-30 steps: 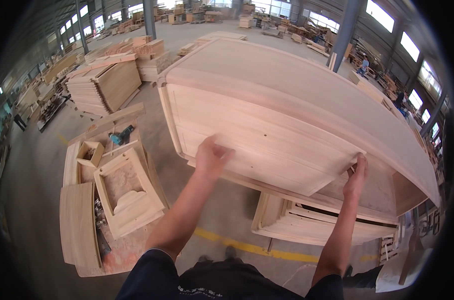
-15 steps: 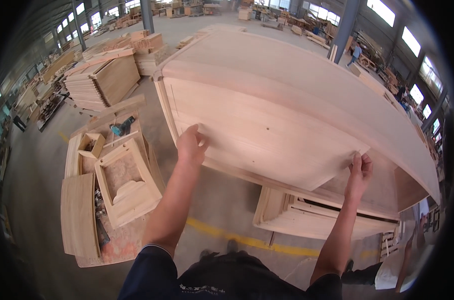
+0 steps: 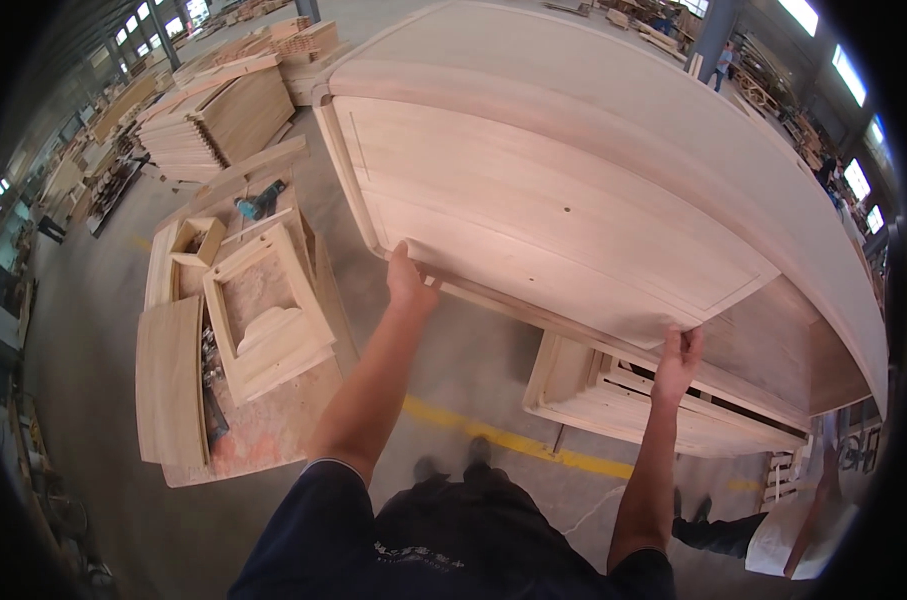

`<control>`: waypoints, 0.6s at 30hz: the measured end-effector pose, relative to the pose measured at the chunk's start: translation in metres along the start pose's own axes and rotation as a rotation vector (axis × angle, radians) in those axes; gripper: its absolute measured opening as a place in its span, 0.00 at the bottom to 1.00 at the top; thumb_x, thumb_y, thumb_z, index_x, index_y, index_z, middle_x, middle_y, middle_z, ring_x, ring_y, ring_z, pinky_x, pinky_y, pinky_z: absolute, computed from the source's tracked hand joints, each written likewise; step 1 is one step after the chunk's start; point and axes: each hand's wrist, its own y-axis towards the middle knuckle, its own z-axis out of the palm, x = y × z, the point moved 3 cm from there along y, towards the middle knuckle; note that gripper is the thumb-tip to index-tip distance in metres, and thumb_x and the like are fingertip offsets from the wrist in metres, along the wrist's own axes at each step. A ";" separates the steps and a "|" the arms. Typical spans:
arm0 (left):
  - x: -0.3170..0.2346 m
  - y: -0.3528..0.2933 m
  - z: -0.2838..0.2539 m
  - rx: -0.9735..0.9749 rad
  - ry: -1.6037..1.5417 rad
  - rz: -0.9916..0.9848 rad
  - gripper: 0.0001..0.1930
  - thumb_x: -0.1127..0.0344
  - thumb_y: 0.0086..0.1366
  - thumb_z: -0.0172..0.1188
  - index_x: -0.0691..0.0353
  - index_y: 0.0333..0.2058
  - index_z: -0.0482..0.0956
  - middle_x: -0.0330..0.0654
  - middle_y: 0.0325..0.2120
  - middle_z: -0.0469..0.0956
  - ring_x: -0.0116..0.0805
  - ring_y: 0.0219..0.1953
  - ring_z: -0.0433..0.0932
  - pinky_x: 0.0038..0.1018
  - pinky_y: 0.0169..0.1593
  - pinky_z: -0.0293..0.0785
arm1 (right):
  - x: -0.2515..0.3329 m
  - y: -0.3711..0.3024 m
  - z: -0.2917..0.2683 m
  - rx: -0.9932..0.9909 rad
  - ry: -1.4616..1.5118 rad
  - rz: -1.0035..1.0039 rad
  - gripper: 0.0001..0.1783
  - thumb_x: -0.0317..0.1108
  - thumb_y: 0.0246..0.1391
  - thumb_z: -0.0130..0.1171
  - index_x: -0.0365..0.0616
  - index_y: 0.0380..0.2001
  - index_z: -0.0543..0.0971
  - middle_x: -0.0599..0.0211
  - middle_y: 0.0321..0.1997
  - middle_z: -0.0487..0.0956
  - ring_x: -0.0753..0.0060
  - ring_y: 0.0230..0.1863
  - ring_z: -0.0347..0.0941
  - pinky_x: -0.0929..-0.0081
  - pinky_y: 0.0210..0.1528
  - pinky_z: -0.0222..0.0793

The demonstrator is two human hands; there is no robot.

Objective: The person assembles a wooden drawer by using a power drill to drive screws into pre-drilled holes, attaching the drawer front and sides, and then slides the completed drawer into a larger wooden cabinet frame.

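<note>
A pale, unpainted wooden cabinet (image 3: 583,75) with a rounded top fills the middle and right. In its front sits a flat wooden drawer front (image 3: 473,190) with small dark holes. My left hand (image 3: 410,280) is at the lower left of the drawer front, fingers bent around the bottom edge and partly hidden. At the lower right corner, my right hand (image 3: 678,362) grips the edge between thumb and fingers. Right of that corner an open compartment (image 3: 763,335) shows inside the cabinet.
On the left, a worn work table (image 3: 253,445) bears a wooden frame (image 3: 318,310), a small box (image 3: 197,242), a curved board (image 3: 170,380) and a teal power drill (image 3: 261,200). Below the cabinet stands another wooden piece (image 3: 613,410). Stacked panels (image 3: 218,120) stand behind. Someone's legs (image 3: 713,535) show lower right.
My right hand has slid down the drawer front's right edge to its lower corner. My left hand has moved from the left part of its face to the bottom edge. The view has shifted.
</note>
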 end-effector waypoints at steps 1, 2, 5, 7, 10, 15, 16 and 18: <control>0.000 0.004 -0.005 0.038 -0.006 0.030 0.28 0.50 0.74 0.49 0.54 0.67 0.58 0.40 0.65 0.60 0.39 0.68 0.58 0.54 0.69 0.52 | 0.000 -0.003 -0.004 -0.062 0.051 0.041 0.21 0.35 0.67 0.60 0.39 0.59 0.74 0.68 0.52 0.79 0.77 0.51 0.73 0.77 0.54 0.66; -0.004 0.011 -0.011 -0.034 0.070 0.126 0.25 0.56 0.72 0.52 0.60 0.63 0.65 0.43 0.57 0.70 0.37 0.60 0.67 0.42 0.63 0.62 | 0.001 -0.005 -0.007 -0.046 0.093 0.037 0.21 0.35 0.67 0.59 0.39 0.59 0.73 0.69 0.52 0.77 0.78 0.51 0.71 0.77 0.55 0.65; -0.018 0.030 -0.032 0.007 0.373 0.477 0.07 0.65 0.70 0.50 0.60 0.40 0.72 0.37 0.33 0.72 0.27 0.34 0.71 0.27 0.42 0.70 | -0.003 -0.012 -0.017 -0.086 0.127 0.139 0.20 0.35 0.68 0.59 0.40 0.59 0.72 0.69 0.53 0.76 0.78 0.53 0.69 0.76 0.59 0.63; -0.020 0.041 -0.045 0.047 0.412 0.582 0.06 0.72 0.66 0.50 0.65 0.39 0.74 0.37 0.32 0.73 0.25 0.32 0.71 0.24 0.35 0.67 | -0.005 -0.016 -0.023 -0.037 0.114 0.144 0.19 0.35 0.68 0.58 0.41 0.59 0.72 0.70 0.55 0.75 0.78 0.54 0.68 0.75 0.60 0.62; -0.016 0.041 -0.061 0.010 0.438 0.713 0.19 0.72 0.61 0.53 0.71 0.51 0.75 0.42 0.39 0.78 0.32 0.41 0.75 0.27 0.48 0.71 | -0.010 -0.023 -0.036 -0.048 0.145 0.182 0.19 0.36 0.67 0.59 0.42 0.57 0.73 0.70 0.55 0.75 0.78 0.53 0.68 0.76 0.59 0.62; -0.003 0.020 -0.072 -0.092 0.429 0.686 0.22 0.74 0.57 0.54 0.71 0.53 0.74 0.46 0.43 0.78 0.37 0.44 0.75 0.30 0.52 0.71 | -0.018 -0.036 -0.056 -0.041 0.254 0.178 0.19 0.39 0.67 0.60 0.46 0.57 0.73 0.74 0.54 0.75 0.78 0.54 0.68 0.72 0.58 0.63; -0.002 0.017 -0.074 -0.104 0.427 0.661 0.22 0.74 0.57 0.54 0.71 0.53 0.74 0.46 0.43 0.78 0.37 0.44 0.75 0.30 0.52 0.71 | -0.020 -0.039 -0.059 -0.036 0.246 0.183 0.19 0.39 0.67 0.60 0.46 0.57 0.73 0.75 0.54 0.75 0.79 0.54 0.68 0.72 0.58 0.63; 0.002 0.009 -0.076 -0.148 0.396 0.704 0.22 0.80 0.55 0.52 0.68 0.51 0.71 0.42 0.44 0.75 0.32 0.45 0.72 0.27 0.51 0.69 | -0.019 -0.041 -0.066 0.006 0.248 0.147 0.19 0.41 0.68 0.59 0.47 0.57 0.73 0.76 0.53 0.75 0.79 0.54 0.68 0.73 0.57 0.64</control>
